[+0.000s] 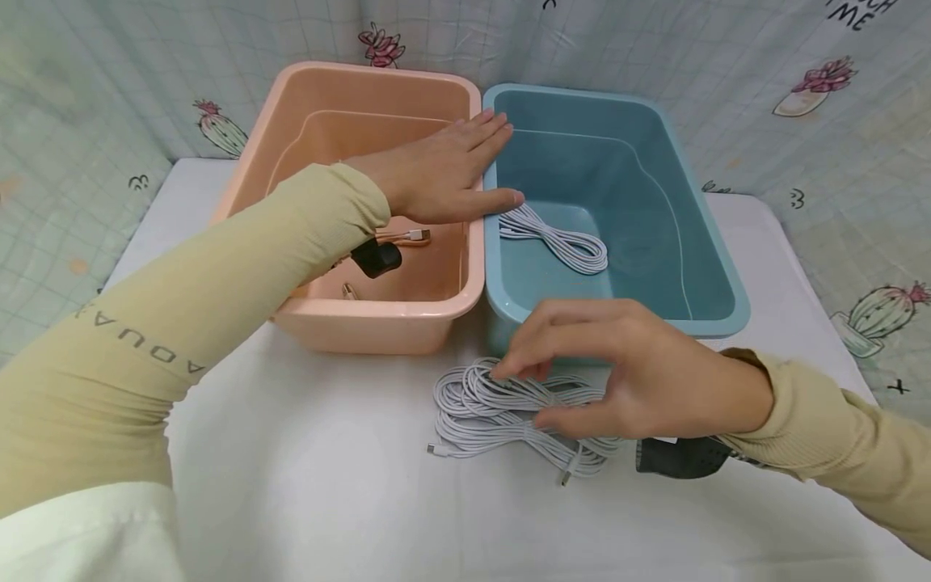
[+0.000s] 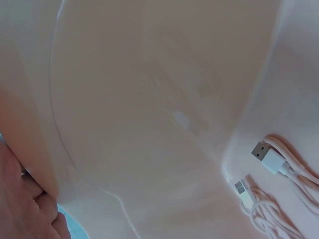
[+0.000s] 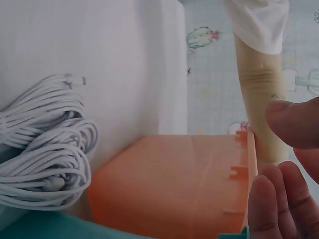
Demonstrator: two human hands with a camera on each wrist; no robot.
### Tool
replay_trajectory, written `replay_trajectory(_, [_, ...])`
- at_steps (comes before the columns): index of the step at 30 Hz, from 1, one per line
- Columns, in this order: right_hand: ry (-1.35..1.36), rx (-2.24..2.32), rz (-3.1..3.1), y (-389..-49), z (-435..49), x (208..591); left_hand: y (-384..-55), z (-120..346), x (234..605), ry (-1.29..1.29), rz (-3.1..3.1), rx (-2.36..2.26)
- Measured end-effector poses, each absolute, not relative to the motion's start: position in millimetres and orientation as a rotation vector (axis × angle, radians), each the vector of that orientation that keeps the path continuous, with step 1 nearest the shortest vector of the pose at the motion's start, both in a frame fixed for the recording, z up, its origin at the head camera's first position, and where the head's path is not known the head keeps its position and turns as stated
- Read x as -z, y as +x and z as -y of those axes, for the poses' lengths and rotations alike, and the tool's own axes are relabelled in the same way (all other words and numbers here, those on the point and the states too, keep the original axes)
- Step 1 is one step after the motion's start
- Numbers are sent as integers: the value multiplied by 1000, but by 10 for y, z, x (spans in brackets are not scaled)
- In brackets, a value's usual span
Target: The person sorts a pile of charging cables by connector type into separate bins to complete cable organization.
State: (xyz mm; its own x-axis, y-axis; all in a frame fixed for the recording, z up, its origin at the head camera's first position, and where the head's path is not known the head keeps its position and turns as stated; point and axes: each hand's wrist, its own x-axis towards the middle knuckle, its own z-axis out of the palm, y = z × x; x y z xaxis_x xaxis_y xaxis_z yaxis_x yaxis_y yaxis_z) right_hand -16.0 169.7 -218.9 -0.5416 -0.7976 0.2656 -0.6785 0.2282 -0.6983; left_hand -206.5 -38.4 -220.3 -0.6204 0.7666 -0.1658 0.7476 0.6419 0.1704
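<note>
Nearest you, at seven o'clock in the head view, a white sleeve (image 1: 87, 533) overlaps a beige sleeve (image 1: 233, 259) on your left arm. Beyond it spreads the white-covered table (image 1: 327, 461). At five o'clock on that table you have a pile of white cables (image 1: 483, 428), looped into bundles, just in front of the blue bin (image 1: 730, 311). One connector (image 1: 438, 449) sticks out at the pile's eight o'clock, another at its five o'clock.

Your right hand (image 1: 640, 372) comes in from four o'clock over the pile, fingers bent loosely, with a clear gap between thumb and fingertips and nothing in its grasp. A black wrist camera (image 1: 680, 457) sits below that wrist. In your right wrist view, the cables lie towards nine o'clock, apart from your fingertips.

Farther off, the blue bin stands at two o'clock, with a bundle of white cable (image 1: 575, 246) on its floor towards the bin's eight o'clock. The orange bin (image 1: 364, 309) stands beside it at ten o'clock; your left wrist view shows two pale cables (image 2: 274, 162) with USB plugs inside. Your left hand (image 1: 451, 174), at twelve o'clock, lies across the adjoining rims, fingers extended, holding nothing. Farthest away hangs a cactus-print curtain (image 1: 291, 28).
</note>
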Motion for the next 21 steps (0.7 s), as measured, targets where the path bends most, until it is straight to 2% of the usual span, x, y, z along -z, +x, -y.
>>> replay_trajectory(8, [-1240, 1033, -2394, -40, -1691, 2325, -2065, 379, 2212, 1228, -2641, -125])
replay_trajectory(21, [-1372, 869, -2439, 34, -1719, 2660, -2078, 374, 2217, 1231, -2642, -122])
